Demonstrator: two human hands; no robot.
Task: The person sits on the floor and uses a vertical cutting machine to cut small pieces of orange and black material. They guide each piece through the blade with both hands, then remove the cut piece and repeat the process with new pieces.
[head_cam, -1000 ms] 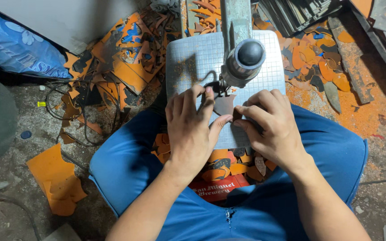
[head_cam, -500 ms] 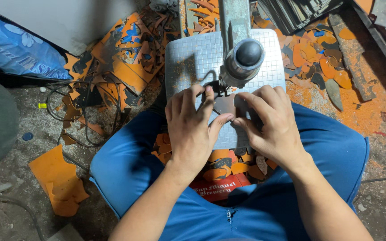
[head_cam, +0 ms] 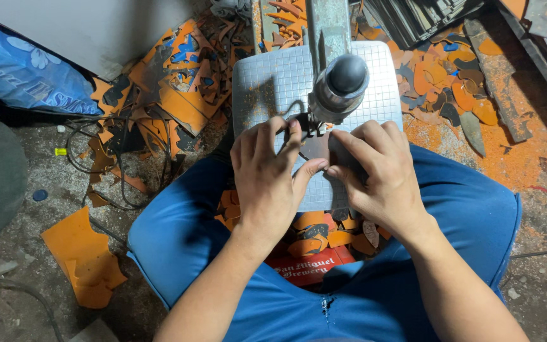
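Observation:
I sit with blue-clad knees under a small saw's grey gridded table (head_cam: pixel 267 82). A thin dark flat piece (head_cam: pixel 317 147) lies on that table just below the saw's round dark-topped head (head_cam: pixel 343 79). My left hand (head_cam: pixel 267 171) presses the piece from the left, fingers spread. My right hand (head_cam: pixel 378 168) holds its right side, thumb and fingers pinching the edge. Both hands touch over the piece, which they mostly hide.
Orange and dark offcuts (head_cam: pixel 178 95) litter the floor left of the saw, with more scraps (head_cam: pixel 444 82) to the right and between my knees. A black cable (head_cam: pixel 121 164) loops on the floor. A blue sack (head_cam: pixel 20 76) lies far left. A red crate (head_cam: pixel 305 269) sits under the table.
Both hands have turned the piece slightly against the blade; the right hand's fingers have shifted a little lower and to the right. Everything else is still.

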